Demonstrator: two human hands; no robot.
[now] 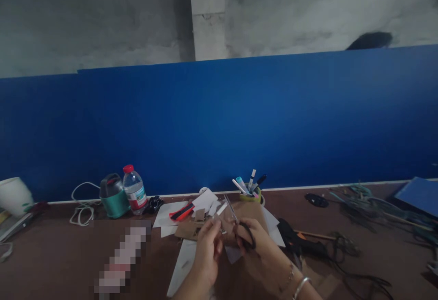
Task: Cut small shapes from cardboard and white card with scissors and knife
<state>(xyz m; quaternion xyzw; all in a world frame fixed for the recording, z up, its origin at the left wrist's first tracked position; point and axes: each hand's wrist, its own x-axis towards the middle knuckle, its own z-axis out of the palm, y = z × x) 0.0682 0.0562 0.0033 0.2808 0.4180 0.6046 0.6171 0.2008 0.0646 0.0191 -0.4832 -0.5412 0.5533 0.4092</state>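
My right hand [256, 243] is closed around the black handles of a pair of scissors [251, 235], whose blades point up and away from me. Close beside it, my left hand [208, 250] has thumb and fingers pinched together near the blades; what they hold is too small to make out. Beneath and behind both hands lie pieces of brown cardboard [255, 211] and white paper sheets [181, 263]. A red and black box cutter [181, 212] rests on the papers, left of small paper and cardboard scraps [201, 202].
A yellow-green cup [256, 197] of pens stands behind the cardboard. At right lie a black glue gun [301, 241] and tangled cables [372, 206]. A red-capped bottle [135, 192], a green container [114, 204] and a white cup [15, 197] stand left. A blue partition [219, 122] borders the table.
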